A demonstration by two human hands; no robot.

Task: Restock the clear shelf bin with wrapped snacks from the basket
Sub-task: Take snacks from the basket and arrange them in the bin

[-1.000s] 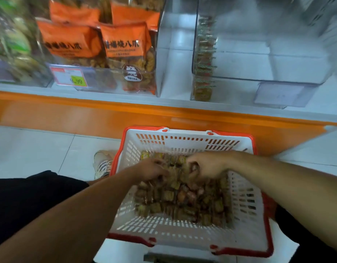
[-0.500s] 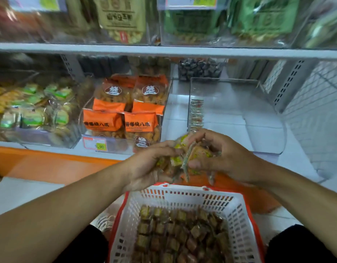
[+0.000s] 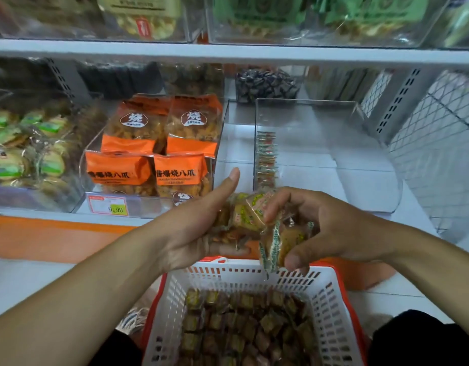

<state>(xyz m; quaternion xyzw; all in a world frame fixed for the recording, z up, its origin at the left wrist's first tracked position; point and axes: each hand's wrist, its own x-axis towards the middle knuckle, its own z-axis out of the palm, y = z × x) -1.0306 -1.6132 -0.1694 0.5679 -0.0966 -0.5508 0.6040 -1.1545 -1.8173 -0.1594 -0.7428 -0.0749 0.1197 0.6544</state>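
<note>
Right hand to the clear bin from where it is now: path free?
Probably yes. The right hand, gripping wrapped snacks, sits just in front of the clear bin, whose top looks open. Nothing stands between them; the left hand is off to the side.

We see the basket point(image 3: 254, 281) on the floor before the shelf point(image 3: 360, 186); the clear bin point(image 3: 333, 128) stands toward the shelf's right end, the bagged snacks point(image 3: 154, 154) left of it.

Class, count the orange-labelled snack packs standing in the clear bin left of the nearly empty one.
4 visible: back left, back right, front left, front right. More may be hidden behind.
</note>
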